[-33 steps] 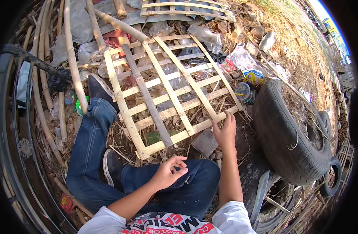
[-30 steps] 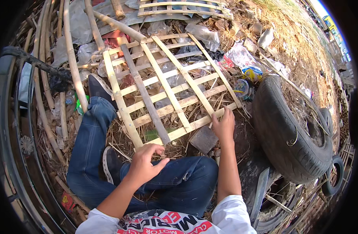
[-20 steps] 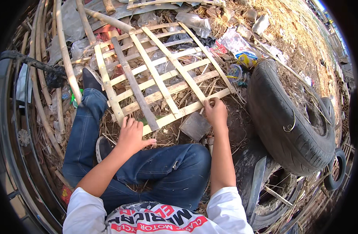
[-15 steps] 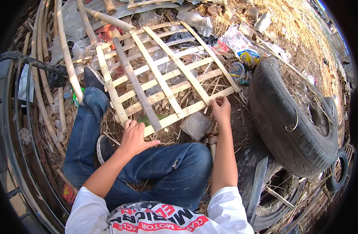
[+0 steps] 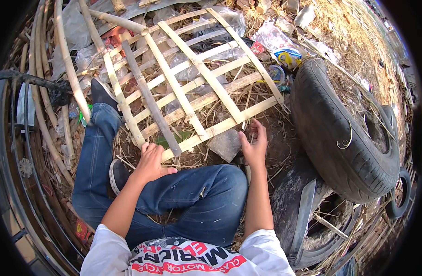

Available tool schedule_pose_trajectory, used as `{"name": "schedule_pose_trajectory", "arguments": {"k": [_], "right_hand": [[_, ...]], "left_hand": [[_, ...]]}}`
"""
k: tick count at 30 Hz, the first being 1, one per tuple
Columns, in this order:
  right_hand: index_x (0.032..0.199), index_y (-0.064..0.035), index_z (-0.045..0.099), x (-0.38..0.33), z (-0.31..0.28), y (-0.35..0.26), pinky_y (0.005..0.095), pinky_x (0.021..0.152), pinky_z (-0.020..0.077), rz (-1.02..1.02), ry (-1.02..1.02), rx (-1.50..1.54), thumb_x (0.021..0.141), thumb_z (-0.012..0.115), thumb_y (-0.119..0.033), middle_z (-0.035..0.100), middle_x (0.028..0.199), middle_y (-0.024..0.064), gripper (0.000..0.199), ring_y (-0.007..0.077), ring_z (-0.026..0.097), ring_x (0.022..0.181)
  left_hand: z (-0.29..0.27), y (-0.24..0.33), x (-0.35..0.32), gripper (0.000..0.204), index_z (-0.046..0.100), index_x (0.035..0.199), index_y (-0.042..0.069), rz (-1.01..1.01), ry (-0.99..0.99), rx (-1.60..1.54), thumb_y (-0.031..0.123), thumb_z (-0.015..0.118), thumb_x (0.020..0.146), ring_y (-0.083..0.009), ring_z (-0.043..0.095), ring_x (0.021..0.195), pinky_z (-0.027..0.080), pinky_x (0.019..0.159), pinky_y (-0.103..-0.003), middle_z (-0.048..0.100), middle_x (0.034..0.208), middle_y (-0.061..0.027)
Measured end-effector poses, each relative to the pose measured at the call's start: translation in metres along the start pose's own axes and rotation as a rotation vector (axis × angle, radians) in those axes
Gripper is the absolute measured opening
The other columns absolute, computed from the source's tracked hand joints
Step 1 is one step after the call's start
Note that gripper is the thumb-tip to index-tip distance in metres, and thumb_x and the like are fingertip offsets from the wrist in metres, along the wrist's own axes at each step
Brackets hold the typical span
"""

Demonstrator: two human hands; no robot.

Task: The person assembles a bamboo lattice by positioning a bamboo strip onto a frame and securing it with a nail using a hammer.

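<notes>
A lattice of pale split-bamboo slats (image 5: 225,126) lies in front of me, its near edge close to my bent knee. One of its crossing slats is a weathered grey strip (image 5: 150,97). My left hand (image 5: 150,163) grips the lattice's near left corner, fingers curled over the end and thumb stretched to the right. Just below the near edge, my right hand (image 5: 255,146) is off the slats, with its thumb and fingers apart and nothing visible in it. Between the two hands, a flat grey block (image 5: 224,144) rests on the ground.
A large black tyre (image 5: 342,138) stands to the right, with another worn tyre (image 5: 284,209) lower down. Long bamboo poles (image 5: 66,60) lie at the left beside a black metal frame (image 5: 13,138). Plastic wrappers (image 5: 288,59) and dry straw litter the ground beyond the lattice.
My right hand has let go of the lattice's near edge, dropped toward me and opened. The left hand keeps its hold on the corner. The lattice appears slightly shifted left in view.
</notes>
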State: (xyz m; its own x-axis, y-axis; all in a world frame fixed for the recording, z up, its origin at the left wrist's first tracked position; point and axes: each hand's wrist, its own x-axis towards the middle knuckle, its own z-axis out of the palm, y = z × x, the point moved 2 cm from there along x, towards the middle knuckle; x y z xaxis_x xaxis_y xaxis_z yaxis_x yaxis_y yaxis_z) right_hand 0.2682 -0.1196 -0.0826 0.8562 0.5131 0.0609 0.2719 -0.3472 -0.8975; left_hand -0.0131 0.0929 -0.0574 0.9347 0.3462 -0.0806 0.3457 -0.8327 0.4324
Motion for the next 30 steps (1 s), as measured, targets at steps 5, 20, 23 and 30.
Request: {"name": "schedule_pose_trajectory", "arguments": {"k": [5, 20, 23, 30], "right_hand": [[0.122, -0.0063, 0.06, 0.033, 0.002, -0.03, 0.0447, 0.089, 0.044, -0.199, -0.007, -0.379, 0.072, 0.078, -0.019, 0.056, 0.105, 0.0166, 0.055, 0.036, 0.054, 0.101], [0.11, -0.0079, 0.065, 0.009, 0.029, -0.027, 0.0435, 0.087, 0.0463, -0.196, -0.22, -0.287, 0.069, 0.078, -0.007, 0.061, 0.099, 0.0137, 0.043, 0.0343, 0.057, 0.099], [0.111, -0.0075, 0.064, 0.011, 0.035, -0.023, 0.0434, 0.086, 0.046, -0.308, -0.152, -0.338, 0.07, 0.077, -0.007, 0.06, 0.101, 0.0143, 0.043, 0.0353, 0.056, 0.099], [0.111, -0.0064, 0.066, 0.044, 0.041, -0.025, 0.0446, 0.085, 0.0451, -0.227, -0.158, -0.338, 0.076, 0.067, -0.008, 0.058, 0.098, 0.0148, 0.034, 0.0355, 0.054, 0.096]], "left_hand": [[0.018, -0.008, 0.003, 0.092, 0.046, 0.085, -0.002, -0.005, -0.035, -0.055, 0.087, 0.056, 0.063, -0.0328, 0.043, 0.09, 0.026, 0.1, -0.045, 0.045, 0.081, -0.0161], [-0.019, -0.019, 0.006, 0.091, 0.053, 0.097, -0.004, -0.149, -0.184, 0.036, 0.07, 0.078, 0.05, -0.0362, 0.043, 0.101, 0.027, 0.103, -0.046, 0.049, 0.093, -0.0178], [-0.033, -0.028, 0.021, 0.091, 0.054, 0.095, -0.004, -0.091, -0.109, 0.103, 0.073, 0.076, 0.052, -0.0357, 0.044, 0.102, 0.026, 0.105, -0.047, 0.051, 0.091, -0.018], [-0.04, -0.045, 0.017, 0.086, 0.054, 0.088, -0.002, -0.064, -0.151, 0.079, 0.074, 0.076, 0.054, -0.0366, 0.046, 0.1, 0.025, 0.106, -0.049, 0.052, 0.089, -0.0188]]}}
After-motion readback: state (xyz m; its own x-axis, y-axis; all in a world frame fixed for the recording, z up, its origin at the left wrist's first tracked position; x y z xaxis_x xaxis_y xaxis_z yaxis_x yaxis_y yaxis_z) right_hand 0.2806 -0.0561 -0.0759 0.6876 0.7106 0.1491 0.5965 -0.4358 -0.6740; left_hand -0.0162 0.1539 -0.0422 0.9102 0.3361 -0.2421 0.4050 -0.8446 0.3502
